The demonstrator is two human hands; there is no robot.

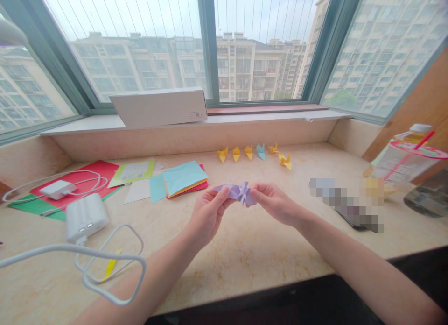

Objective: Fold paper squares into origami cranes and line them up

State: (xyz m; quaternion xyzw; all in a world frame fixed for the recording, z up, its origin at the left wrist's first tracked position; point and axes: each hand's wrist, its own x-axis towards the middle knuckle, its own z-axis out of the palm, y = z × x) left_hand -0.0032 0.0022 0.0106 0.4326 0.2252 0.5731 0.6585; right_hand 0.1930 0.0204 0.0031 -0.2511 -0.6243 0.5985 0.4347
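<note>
Both hands meet over the counter around a piece of folded purple paper [242, 194], which has pointed flaps sticking up and down at its middle. My left hand [208, 212] pinches its left end between thumb and fingers. With thumb and forefinger, my right hand [275, 202] grips the right end. The fingers partly cover the paper, so its full shape is hidden. Beyond the hands stand several folded yellow paper cranes [248, 152] and one light blue paper crane [261, 151] in a loose row.
Left of my hands lie blue paper sheets [185, 175], red paper [98, 171], a white charger [58, 189], a power bank [87, 217] and a looping white cable [136, 255]. A cup with a red straw [401, 159] stands right. A white box [161, 109] rests on the sill.
</note>
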